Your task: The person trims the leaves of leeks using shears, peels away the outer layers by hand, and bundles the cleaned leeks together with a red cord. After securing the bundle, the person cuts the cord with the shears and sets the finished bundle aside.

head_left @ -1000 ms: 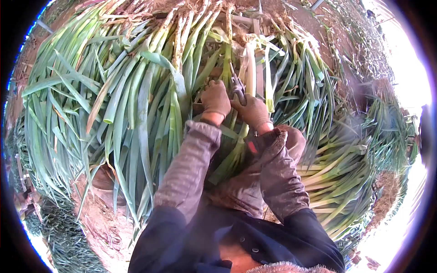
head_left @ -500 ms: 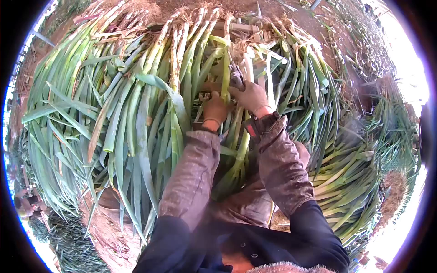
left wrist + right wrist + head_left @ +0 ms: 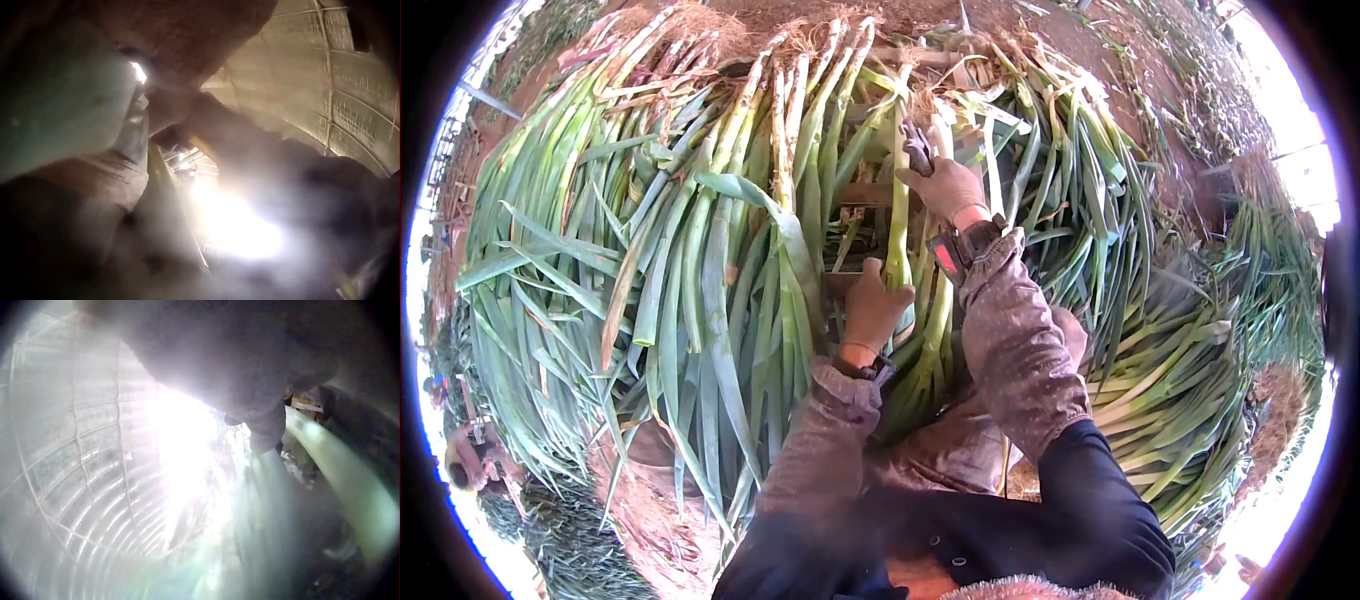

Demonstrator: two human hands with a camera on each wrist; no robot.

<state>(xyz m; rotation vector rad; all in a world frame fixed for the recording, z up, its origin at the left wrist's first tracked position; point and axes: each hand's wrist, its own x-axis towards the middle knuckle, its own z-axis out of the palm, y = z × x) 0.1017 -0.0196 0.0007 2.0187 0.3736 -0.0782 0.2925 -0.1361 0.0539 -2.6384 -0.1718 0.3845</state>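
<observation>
My gloved left hand (image 3: 873, 312) grips a green leek stalk (image 3: 899, 220) low down, near where its leaves spread. That stalk runs up toward the roots at the far side. Higher up and to the right, my gloved right hand (image 3: 952, 190) holds dark pruning shears (image 3: 916, 148), their tip right beside the upper part of the stalk. Another leek with a thick white stem (image 3: 941, 135) lies just right of the shears, partly behind the right hand. In the left wrist view, glare and blur hide most of the grip. The right wrist view shows a pale green stalk (image 3: 350, 478) below the hand.
Many leeks (image 3: 710, 230) lie side by side at the left, roots away from me. More leeks (image 3: 1090, 140) lie at the right, with another pile (image 3: 1170, 400) beside my knee. Wooden slats (image 3: 865, 193) show beneath the stalks. Bare soil (image 3: 665, 510) shows at the lower left.
The left hand has slid down the stalk toward my body, away from the right hand. The right hand, with the shears, has shifted slightly up and stays beside the upper stalk.
</observation>
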